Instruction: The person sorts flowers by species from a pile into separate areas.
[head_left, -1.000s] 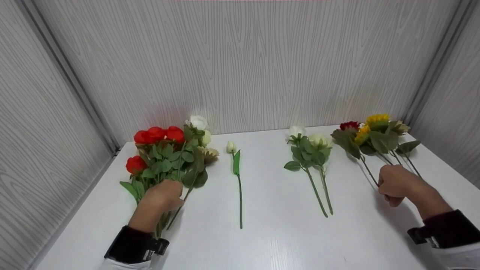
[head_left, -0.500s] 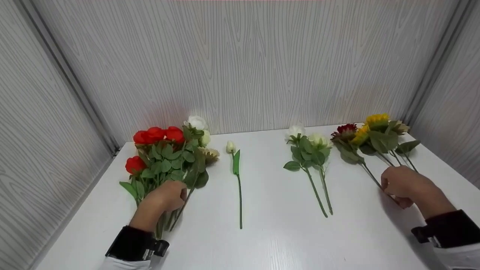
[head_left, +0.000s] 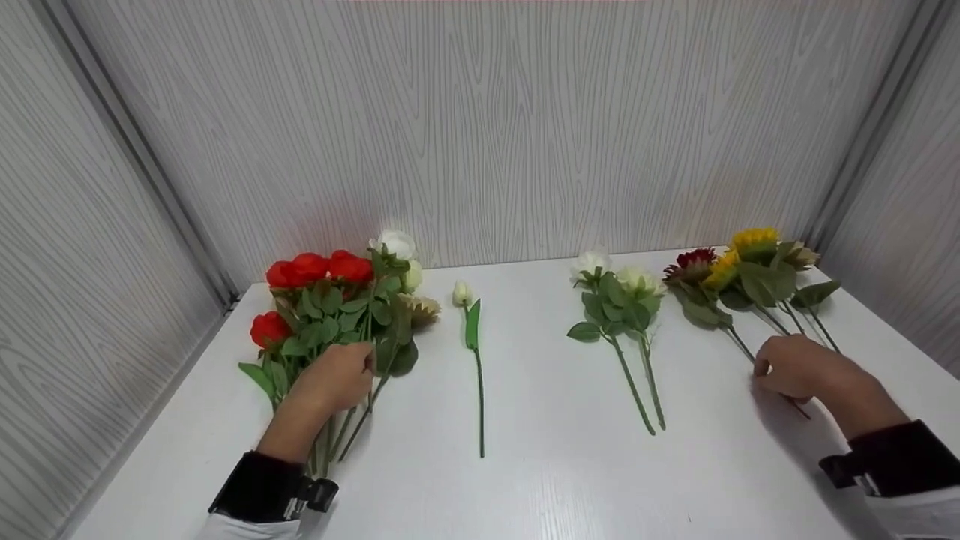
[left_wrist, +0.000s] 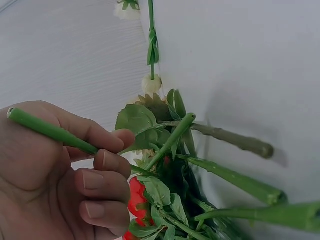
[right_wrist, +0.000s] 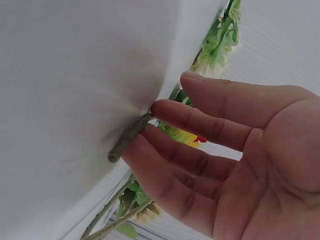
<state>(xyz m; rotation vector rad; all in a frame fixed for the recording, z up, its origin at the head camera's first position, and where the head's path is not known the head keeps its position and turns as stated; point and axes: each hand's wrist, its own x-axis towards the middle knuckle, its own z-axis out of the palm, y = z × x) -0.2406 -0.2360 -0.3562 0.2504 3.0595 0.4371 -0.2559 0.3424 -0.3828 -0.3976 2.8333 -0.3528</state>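
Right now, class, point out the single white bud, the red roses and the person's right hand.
White bud (head_left: 462, 293), head view, on its bloom.
Red roses (head_left: 310, 268), head view, on a middle bloom.
Right hand (head_left: 796, 368), head view, on its back.

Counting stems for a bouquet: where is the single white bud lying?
Head view: the single white bud lies left of centre on the table, between the red bunch and the white roses.

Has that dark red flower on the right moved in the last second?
Yes. The dark red flower slid left, closer to the white roses lying still beside it.
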